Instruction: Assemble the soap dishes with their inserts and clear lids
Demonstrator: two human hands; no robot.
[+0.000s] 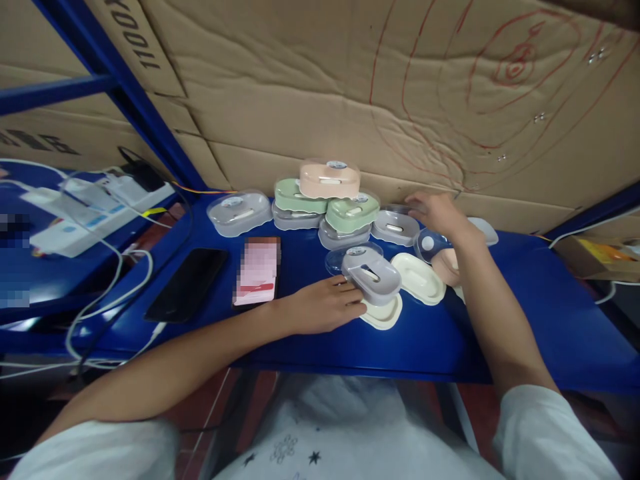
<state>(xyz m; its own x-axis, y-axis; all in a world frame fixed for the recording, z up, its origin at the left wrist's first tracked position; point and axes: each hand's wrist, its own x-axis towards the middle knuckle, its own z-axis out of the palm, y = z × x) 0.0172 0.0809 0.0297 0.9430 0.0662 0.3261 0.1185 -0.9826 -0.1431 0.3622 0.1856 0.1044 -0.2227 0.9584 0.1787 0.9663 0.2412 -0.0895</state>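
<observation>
My left hand [327,307] lies low over the blue table, fingers slightly bent and apart. Its fingertips reach the near left edge of a grey oval soap-box-like dish [383,283], which overlaps a clear lid [333,260] and a cream dish [385,317]. Whether they touch the grey rim is hard to make out. My right hand [437,213] stretches to the back, fingers apart, beside a lidded grey box [395,227]. Below it are another cream dish [420,277], a clear lid with a round white sticker [425,247] and a peach piece [445,265], partly hidden by my forearm.
Lidded boxes are stacked at the back: a peach box [330,180] over green boxes [353,213]. A grey box [240,213] stands left. Two phones, one dark [187,283] and one lit [257,270], lie near white cables. Cardboard [300,87] walls the back.
</observation>
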